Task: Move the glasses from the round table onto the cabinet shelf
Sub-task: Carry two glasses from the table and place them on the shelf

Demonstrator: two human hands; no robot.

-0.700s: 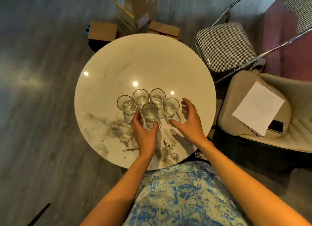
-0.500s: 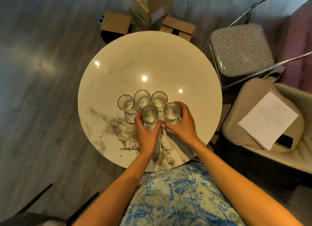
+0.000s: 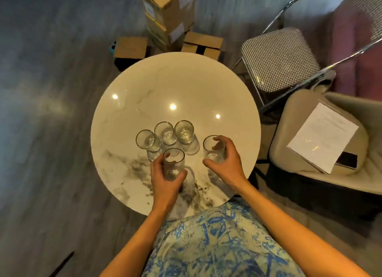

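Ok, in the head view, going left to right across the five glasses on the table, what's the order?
Leftmost free glass → glass in the left hand's grip → middle free glass → right free glass → glass in the right hand's grip.

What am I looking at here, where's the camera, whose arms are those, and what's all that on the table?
There is no machine: the camera sits on a person's head, looking down at their own bare arms. Below is a round table with a marble-like top. Five clear glasses are in view. The left hand grips one glass, and the right hand grips another glass. Three more glasses stand clustered beyond them. Around the table are cardboard boxes, a checked chair and a cushioned seat holding a sheet of paper.
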